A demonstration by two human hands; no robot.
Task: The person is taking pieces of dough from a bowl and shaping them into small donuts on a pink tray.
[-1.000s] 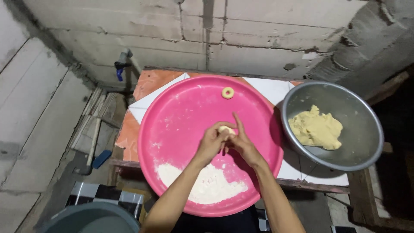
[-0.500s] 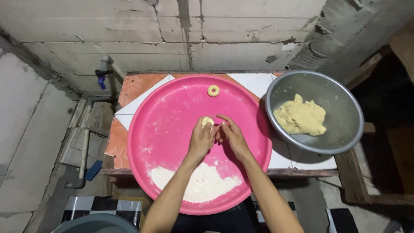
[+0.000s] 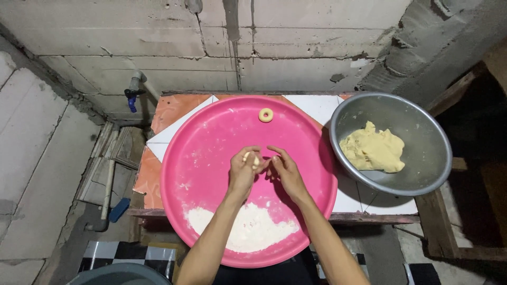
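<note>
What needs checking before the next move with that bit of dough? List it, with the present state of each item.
1. Small dough piece held in left hand: ok.
2. Right hand close beside it, fingertips at the piece: ok.
3. Bare space on the pink tray near the finished dough ring: ok.
4. Flour pile within the tray's near edge: ok.
5. Dough left in the metal bowl: ok, a yellow lump.
6. Piece's shape so far: cannot tell, fingers hide it.

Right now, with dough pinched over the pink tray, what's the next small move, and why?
Probably close the small dough piece into a ring and set it by the finished ring. The left hand pinches it, the right hand is alongside, and the far side of the tray has bare room.
</note>
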